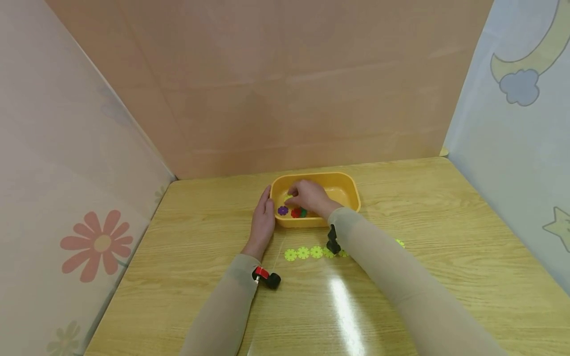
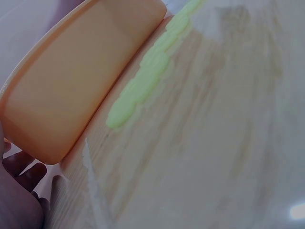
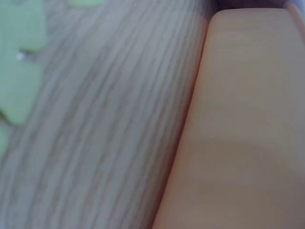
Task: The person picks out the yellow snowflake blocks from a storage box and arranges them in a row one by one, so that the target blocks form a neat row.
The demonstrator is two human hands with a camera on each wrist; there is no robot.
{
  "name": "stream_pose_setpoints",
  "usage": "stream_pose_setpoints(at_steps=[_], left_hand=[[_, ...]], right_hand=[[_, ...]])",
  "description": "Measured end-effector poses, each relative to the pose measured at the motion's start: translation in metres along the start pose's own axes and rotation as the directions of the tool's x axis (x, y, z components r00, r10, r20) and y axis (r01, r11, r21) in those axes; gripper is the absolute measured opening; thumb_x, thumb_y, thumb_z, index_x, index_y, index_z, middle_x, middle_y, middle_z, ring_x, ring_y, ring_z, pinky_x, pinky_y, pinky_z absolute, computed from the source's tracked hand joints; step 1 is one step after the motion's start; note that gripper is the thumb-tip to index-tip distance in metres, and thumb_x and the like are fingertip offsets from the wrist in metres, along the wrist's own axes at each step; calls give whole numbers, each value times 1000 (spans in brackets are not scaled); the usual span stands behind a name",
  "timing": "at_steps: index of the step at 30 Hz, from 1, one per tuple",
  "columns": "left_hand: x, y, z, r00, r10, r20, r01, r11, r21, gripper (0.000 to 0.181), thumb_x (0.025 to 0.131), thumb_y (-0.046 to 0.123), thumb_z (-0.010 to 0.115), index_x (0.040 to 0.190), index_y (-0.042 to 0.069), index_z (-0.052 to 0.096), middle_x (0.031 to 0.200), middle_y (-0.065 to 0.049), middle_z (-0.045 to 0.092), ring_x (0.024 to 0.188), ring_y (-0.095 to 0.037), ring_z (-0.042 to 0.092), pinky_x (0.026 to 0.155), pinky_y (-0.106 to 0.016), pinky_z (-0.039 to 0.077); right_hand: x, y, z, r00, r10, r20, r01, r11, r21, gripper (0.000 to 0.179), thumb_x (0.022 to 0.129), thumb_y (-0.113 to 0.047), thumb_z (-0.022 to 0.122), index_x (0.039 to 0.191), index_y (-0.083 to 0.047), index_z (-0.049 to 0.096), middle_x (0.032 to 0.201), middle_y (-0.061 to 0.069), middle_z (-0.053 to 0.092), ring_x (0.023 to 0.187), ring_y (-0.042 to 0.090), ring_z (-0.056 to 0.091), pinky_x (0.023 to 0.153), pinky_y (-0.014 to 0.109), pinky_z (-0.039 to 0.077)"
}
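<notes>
An orange-yellow plastic tray point(image 1: 345, 207) stands on the table; its outer wall point(image 2: 81, 71) fills much of the left wrist view. My left hand point(image 1: 261, 222) rests against the tray's left end, fingers extended along it. Inside the tray, my right hand point(image 1: 311, 197) pinches a yellow-green notched flower disc point(image 1: 287, 197) between thumb and fingers, partly covering it. Near it in the tray lie a purple disc point(image 1: 282, 210), a red disc point(image 1: 296, 213) and a green disc point(image 1: 304, 212). The right wrist view shows neither hand's fingers clearly.
In front of the tray runs a row of several yellow-green flower discs point(image 1: 303, 253), its right part hidden by my right forearm. Another yellow-green disc point(image 1: 400, 243) shows beyond that forearm. Walls stand left, right and behind the wooden table point(image 1: 200, 227).
</notes>
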State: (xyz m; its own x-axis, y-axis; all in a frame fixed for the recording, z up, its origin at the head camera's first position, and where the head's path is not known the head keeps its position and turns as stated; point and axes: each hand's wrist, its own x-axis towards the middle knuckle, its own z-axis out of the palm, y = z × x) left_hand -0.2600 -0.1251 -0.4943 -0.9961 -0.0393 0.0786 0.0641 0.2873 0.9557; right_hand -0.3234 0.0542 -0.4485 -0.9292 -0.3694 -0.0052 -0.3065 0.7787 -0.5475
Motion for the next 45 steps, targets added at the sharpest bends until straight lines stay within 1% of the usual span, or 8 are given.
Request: stream_pose_setpoints(at_steps=[5, 10, 16, 28, 35, 39, 45], left_hand=[[1, 0, 1, 1000, 3, 1, -3, 1000, -2, 57, 120, 37, 32, 176, 26, 33, 178, 1, 36, 164, -24, 31, 133, -48, 28], [2, 0, 2, 1000, 7, 3, -7, 1000, -5, 58, 120, 37, 32, 176, 25, 33, 178, 0, 36, 164, -24, 31, 133, -48, 28], [3, 0, 2, 1000, 7, 6, -7, 1000, -5, 58, 120, 36, 32, 176, 23, 33, 178, -1, 36, 164, -25, 31, 134, -48, 27], [4, -1, 3, 1000, 10, 2, -10, 1000, -4, 58, 120, 37, 32, 176, 25, 33, 178, -1, 36, 164, -25, 31, 134, -48, 27], [4, -2, 1, 999, 46, 9, -46, 999, -4, 59, 119, 36, 31, 176, 20, 33, 176, -4, 38, 163, -27, 33, 134, -49, 27], [4, -1, 1, 999, 47, 8, -47, 999, 1, 60, 119, 37, 31, 176, 18, 33, 177, -4, 37, 164, -27, 32, 134, -49, 26], [4, -1, 1, 999, 45, 8, -45, 999, 8, 60, 119, 36, 31, 176, 16, 32, 177, -4, 36, 164, -27, 31, 134, -48, 25]], right_hand=[[-2, 1, -5, 1000, -7, -26, 8, 1000, 17, 38, 101, -34, 84, 126, -6, 82, 117, 8, 80, 103, 25, 72, 101, 42, 61], [-4, 2, -8, 999, -16, -37, 18, 999, 41, 38, 101, -35, 84, 126, -7, 83, 115, 7, 80, 101, 24, 72, 99, 42, 61], [-5, 4, -8, 998, -33, -50, 34, 999, 30, 36, 101, -37, 84, 124, -10, 83, 113, 4, 80, 99, 23, 71, 96, 41, 61], [-10, 3, -12, 995, -50, -84, 55, 997, 57, 37, 101, -37, 84, 126, -9, 83, 115, 5, 79, 102, 23, 71, 96, 43, 61], [-16, 1, -16, 993, -58, -104, 66, 995, 75, 37, 101, -38, 84, 125, -10, 83, 111, 3, 78, 98, 22, 69, 92, 43, 60], [-22, 1, -18, 991, -64, -114, 74, 994, 86, 37, 100, -37, 84, 125, -9, 81, 111, 3, 77, 98, 22, 68, 91, 43, 59], [-30, 1, -23, 986, -74, -151, 89, 992, 93, 34, 99, -35, 87, 121, -10, 82, 107, 2, 76, 95, 23, 67, 86, 42, 59]])
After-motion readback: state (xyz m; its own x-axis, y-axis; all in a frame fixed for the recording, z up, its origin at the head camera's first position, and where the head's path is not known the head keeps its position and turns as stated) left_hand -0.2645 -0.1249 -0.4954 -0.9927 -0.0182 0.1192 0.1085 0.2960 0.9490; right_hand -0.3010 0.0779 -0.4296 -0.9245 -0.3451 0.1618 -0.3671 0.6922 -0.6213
